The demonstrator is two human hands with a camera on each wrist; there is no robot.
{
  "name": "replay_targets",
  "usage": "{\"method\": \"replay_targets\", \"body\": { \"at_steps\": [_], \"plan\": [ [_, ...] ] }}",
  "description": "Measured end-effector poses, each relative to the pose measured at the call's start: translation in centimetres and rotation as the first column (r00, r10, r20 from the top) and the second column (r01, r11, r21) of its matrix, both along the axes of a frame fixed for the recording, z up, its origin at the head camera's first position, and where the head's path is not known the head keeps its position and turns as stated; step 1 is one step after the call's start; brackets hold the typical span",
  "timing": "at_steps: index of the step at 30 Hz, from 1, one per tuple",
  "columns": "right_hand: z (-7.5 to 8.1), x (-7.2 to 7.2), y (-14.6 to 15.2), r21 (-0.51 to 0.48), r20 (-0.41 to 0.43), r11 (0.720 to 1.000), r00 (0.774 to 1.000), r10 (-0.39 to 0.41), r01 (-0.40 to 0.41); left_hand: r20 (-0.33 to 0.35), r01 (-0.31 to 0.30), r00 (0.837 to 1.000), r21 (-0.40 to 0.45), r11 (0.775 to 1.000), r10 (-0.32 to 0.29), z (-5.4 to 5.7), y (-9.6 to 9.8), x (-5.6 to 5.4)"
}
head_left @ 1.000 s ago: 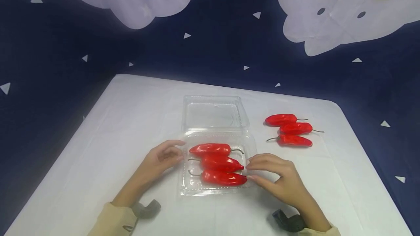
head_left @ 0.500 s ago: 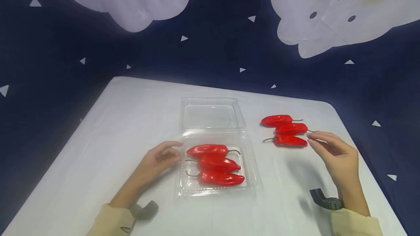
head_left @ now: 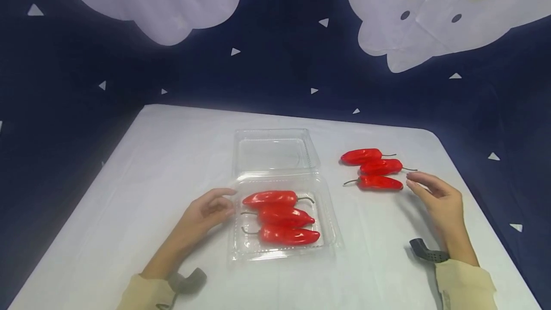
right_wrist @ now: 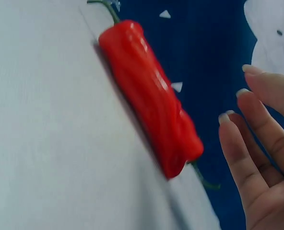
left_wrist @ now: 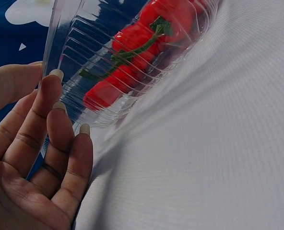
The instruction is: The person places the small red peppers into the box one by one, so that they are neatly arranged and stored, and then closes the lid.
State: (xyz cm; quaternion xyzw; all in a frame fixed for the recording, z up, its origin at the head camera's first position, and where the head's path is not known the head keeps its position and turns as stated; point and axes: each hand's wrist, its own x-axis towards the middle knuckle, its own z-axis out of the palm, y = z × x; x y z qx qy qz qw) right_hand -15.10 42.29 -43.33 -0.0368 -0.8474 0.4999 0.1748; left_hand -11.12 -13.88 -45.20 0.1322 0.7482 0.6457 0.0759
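Observation:
A clear plastic clamshell container (head_left: 329, 214) lies with its lid (head_left: 273, 133) folded back. Three red peppers (head_left: 284, 216) lie side by side in its base, their green stems visible through the ribbed wall in the left wrist view. My left hand (head_left: 211, 207) touches the container's left rim with loosely bent fingers (left_wrist: 51, 91). On the right, my right hand (head_left: 441, 202) hovers just beside the nearest loose pepper (head_left: 380, 183), thumb and fingers apart with nothing between them. Two more loose peppers, a middle one (head_left: 380, 167) and a far one (head_left: 361, 156), lie behind it.
All of this rests on a white-covered table (head_left: 172, 157). A dark blue cloth (head_left: 275, 71) with pale clouds and small triangles hangs behind it. Each wrist wears a dark curved mount, such as the right one (head_left: 426, 252).
My right hand has moved from the container's right side to the loose peppers, then drawn a little lower. The left hand has stayed at the rim. The view has shifted slightly.

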Motion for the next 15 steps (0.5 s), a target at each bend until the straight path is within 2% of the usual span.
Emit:
{"method": "replay_targets", "body": {
  "at_steps": [3, 8, 10, 15],
  "plan": [
    [-0.6, -0.5, 0.5, -0.029, 0.036, 1.000, 0.999, 0.007, -0.006, 0.002, 0.004, 1.000, 0.009, 1.000, -0.004, 0.0, 0.0, 0.0],
    [-1.5, -1.0, 1.5, 0.008, 0.120, 1.000, 0.992, -0.030, 0.029, -0.004, 0.008, 1.000, 0.012, 1.000, -0.008, -0.1, -0.1, -0.1],
    [-1.6, -1.2, 1.9, 0.058, 0.155, 0.998, 0.987, -0.041, 0.033, -0.012, 0.011, 1.000, 0.014, 1.000, -0.011, -0.2, -0.1, -0.1],
    [-1.8, -1.8, 2.4, 0.174, 0.227, 0.983, 0.974, 0.022, -0.063, -0.019, 0.018, 1.000, 0.029, 0.999, -0.018, -0.4, -0.2, -0.1]
  ]
}}
